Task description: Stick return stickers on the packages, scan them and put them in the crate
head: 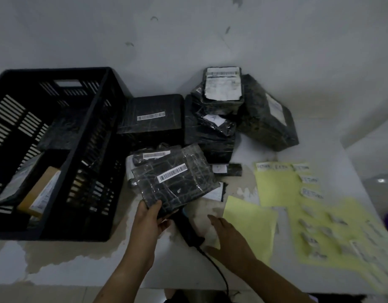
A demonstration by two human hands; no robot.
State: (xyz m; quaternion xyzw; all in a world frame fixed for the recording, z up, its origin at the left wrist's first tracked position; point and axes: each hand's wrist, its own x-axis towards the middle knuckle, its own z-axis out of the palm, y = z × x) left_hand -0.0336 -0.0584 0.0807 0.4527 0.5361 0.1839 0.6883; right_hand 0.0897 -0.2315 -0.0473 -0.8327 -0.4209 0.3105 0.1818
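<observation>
The crate (94,162) fills the left of the frame on the desk (68,265), with a few packages (40,193) lying in its lower-left corner. Just right of it, at upper centre, a pile of packages (219,119) sits against the wall (188,29), and before the pile, at centre, the front package (175,182) overlaps smaller ones. Below that lies the barcode scanner (188,230), and the sticker sheets (276,189) spread across the right of the frame.

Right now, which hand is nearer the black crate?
Left. The left hand grips a barcoded package just right of the black crate; the right hand lies farther right, past the scanner, by a yellow sheet.
</observation>
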